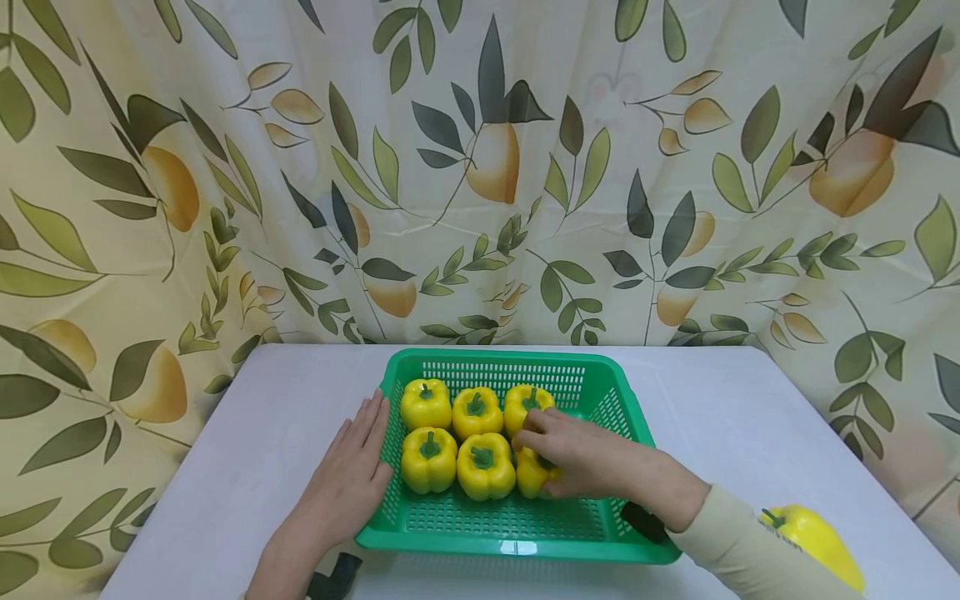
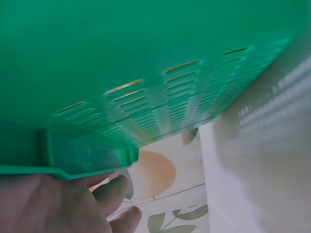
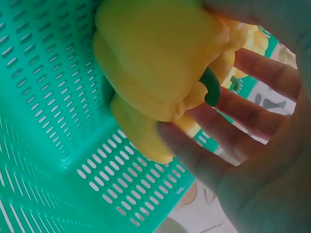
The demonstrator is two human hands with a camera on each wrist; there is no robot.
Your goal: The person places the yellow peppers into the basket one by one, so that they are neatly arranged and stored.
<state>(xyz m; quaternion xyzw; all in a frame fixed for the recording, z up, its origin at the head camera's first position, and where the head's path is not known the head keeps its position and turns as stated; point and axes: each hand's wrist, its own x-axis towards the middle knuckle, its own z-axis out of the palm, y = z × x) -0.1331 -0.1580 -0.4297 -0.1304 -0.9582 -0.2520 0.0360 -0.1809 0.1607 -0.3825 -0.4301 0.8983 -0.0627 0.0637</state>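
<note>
A green perforated plastic basket [image 1: 450, 546] holds several yellow bell peppers with green stems, set in two rows. My right hand [image 1: 573, 450] reaches inside and grips the front-row bell pepper [image 1: 531, 477] at the right. In the right wrist view the fingers [image 3: 199, 150] curl round this bell pepper [image 3: 155, 58], its stem facing the palm; another bell pepper sits against it. My left hand [image 1: 352, 475] lies along the basket's left side with fingers extended. From the left wrist, those fingers show under the basket's rim [image 2: 68, 173].
Another yellow bell pepper [image 1: 817, 537] lies on the white table [image 1: 300, 400] at the right, partly covered by the right sleeve [image 1: 738, 533]. Behind the table hangs a curtain [image 1: 480, 267] with a leaf and fruit print.
</note>
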